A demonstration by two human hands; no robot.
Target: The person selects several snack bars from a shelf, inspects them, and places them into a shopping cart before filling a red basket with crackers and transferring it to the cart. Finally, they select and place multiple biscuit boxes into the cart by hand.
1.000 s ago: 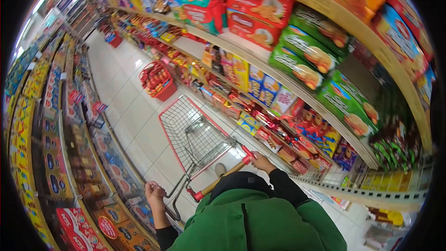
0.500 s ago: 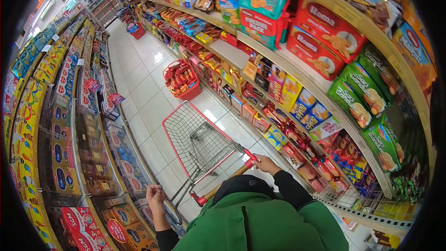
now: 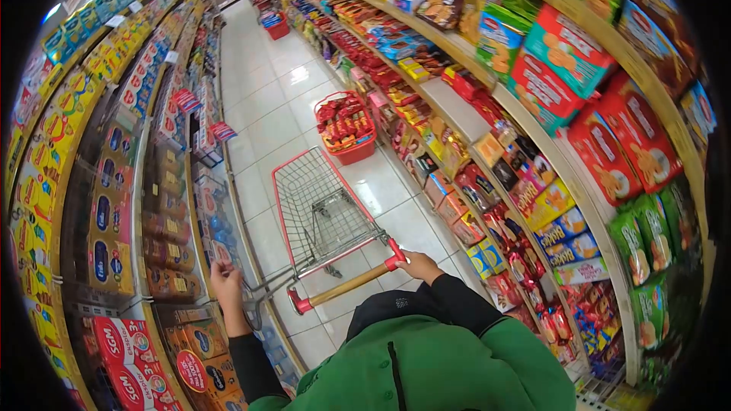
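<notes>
My right hand (image 3: 420, 267) wraps round the right end of the shopping cart handle (image 3: 346, 287), a wooden-looking bar with red end pieces. In front of it, the wire shopping cart (image 3: 324, 205), trimmed in red, has a bare basket. On the left, my left hand (image 3: 226, 283) is raised with its fingers curled together beside a grey loop (image 3: 255, 312) by the cart's left side. I cannot tell whether anything is between those fingers. The loop overlaps the hand's edge in this view.
A red shopping basket (image 3: 355, 154) full of red packets stands on the tiled floor ahead, near the right shelf. Farther off is another red basket (image 3: 277, 30). Shelves of biscuit packs (image 3: 562, 61) line the right; boxed goods (image 3: 114, 217) fill the left shelves.
The view has shifted, so the shelves and near basket appear farther right. The cart's front is closer to that basket. My left hand appears higher and farther left; my right hand stays on the handle.
</notes>
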